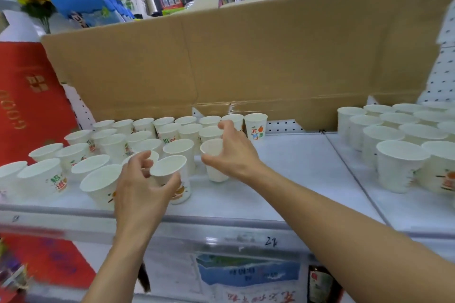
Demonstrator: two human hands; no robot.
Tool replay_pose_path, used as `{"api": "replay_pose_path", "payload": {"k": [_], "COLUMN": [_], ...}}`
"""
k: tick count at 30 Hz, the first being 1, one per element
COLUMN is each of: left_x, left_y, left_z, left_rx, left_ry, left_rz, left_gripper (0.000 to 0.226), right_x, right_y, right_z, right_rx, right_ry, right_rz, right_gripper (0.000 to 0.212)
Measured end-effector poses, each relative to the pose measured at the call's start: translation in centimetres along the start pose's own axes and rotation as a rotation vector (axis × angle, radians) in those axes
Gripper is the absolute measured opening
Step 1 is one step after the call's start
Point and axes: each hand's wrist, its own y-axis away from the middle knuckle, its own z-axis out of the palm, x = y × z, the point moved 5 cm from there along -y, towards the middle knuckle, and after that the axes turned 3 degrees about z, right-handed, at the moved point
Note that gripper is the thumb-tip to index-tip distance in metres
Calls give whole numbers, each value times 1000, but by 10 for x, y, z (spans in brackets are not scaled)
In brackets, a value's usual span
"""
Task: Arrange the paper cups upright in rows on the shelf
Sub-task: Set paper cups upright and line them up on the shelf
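Paper cups [115,146]: white printed cups standing mouth-up in loose rows at left centre of the frame, on the shelf [295,170]
Tilted cup [172,170]: at lower centre, in front of the rows, its mouth leaning toward the camera; it lies inside the left hand's curl, with the thumb on its lower side
Left hand [141,189]: fingers and thumb curled round the tilted cup, gripping it just above the shelf's front edge
Upright cup [214,170]: at centre frame, just right of the rows, base apparently on the shelf, with the right hand wrapped round its right side
Right hand [234,152]: thumb across the upright cup's front, fingers arched behind its rim, holding it
Second cluster [398,135]: more cups in tidy upright rows at right, well apart from both hands
Cardboard sheet [246,56]: brown, standing behind all the cups across the upper middle
Red packaging [27,96]: at the left edge, beside the rows
Label strip [246,236]: along the shelf front, bottom centre, blurred
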Motion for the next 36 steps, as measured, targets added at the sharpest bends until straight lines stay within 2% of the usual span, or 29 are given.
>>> {"api": "replay_pose_path", "payload": {"k": [2,4,6,7,9,16,20,26,30,36], "left_x": [8,14,15,15,24,121,156,169,165,162], "left_y": [3,5,6,7,12,61,84,97,99,93], "left_z": [2,7,13,16,22,51,67,71,69,69], "left_rx": [-14,-59,-110,-124,-127,-192,-246,-288,-286,-322], "left_ry": [-86,-177,-226,-224,-196,161,295,363,398,453], "left_rz": [64,124,133,125,145,379,391,405,377,370], "left_gripper": [67,50,35,35,39,10,11,7,6,11], "right_x": [5,15,29,36,51,106,129,136,140,139], "right_y": [23,47,71,83,105,161,177,182,180,179], "right_z": [-23,-51,-84,-103,-141,-240,-242,-232,-223,-220], "right_rx": [44,74,114,143,201,326,346,424,348,310], "right_ry": [-2,24,79,112,185,459,555,775,940,1020], "right_rz": [-19,-33,-35,-29,6,209,232,185,232,255], "right_gripper": [72,67,63,60,54,58,56,59,63,71]}}
